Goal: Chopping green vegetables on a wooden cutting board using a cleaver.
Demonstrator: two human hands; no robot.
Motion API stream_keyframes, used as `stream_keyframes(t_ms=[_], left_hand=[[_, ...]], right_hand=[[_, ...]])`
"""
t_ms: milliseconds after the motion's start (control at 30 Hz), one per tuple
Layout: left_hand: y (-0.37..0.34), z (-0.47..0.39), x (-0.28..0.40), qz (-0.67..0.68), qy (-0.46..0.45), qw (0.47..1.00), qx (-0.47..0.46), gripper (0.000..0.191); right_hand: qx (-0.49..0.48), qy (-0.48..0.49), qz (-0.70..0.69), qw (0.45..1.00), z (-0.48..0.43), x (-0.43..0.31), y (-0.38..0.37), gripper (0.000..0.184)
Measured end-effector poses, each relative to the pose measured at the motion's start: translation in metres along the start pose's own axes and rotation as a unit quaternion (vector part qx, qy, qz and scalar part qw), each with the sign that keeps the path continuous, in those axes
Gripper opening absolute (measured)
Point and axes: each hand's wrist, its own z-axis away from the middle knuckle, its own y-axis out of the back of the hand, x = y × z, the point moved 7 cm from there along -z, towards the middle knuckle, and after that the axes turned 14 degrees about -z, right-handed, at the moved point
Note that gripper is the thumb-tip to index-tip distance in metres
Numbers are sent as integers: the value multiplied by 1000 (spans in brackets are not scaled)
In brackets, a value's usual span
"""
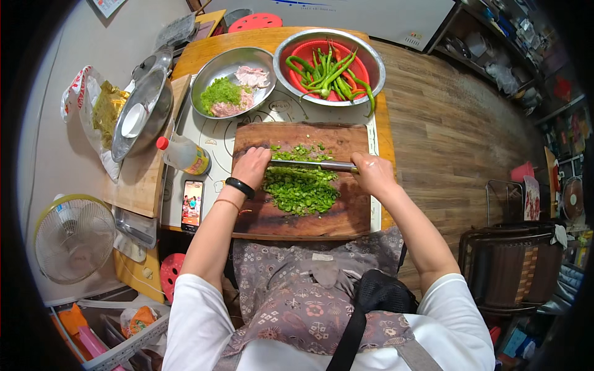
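Observation:
Both my hands are on one kitchen knife (297,163), its blade lying crosswise over a wooden cutting board (352,199). My right hand (375,174) grips the handle. At the other end, my left hand (253,166) holds the tip of the blade. Chopped green peppers (301,192) are heaped on the board in front of the knife, and a looser scatter lies behind it. Beyond the board stands a metal bowl (199,90) with chopped green bits and pink minced meat (252,77). Beside it, whole green peppers (332,74) fill a red basket (297,48) inside a steel basin (378,69).
Left of the board are a red-capped bottle (188,155) and a lit phone (191,206). Farther left, a tilted metal bowl (155,116) rests by a plastic bag (79,111) on a wooden board (139,185). A fan (74,239) stands by the wall.

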Motion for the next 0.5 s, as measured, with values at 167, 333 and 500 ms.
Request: stream_keyframes(t_ms=[167,333,500], left_hand=[[-5,14,17,14,30,999,41,12],[-5,19,7,28,27,999,34,16],[-8,15,7,28,83,995,49,17]], right_hand=[[-21,-32,42,998,5,30,-30,13],[-94,-57,56,992,-7,8,-14,12],[77,31,63,995,-31,1,10,6]])
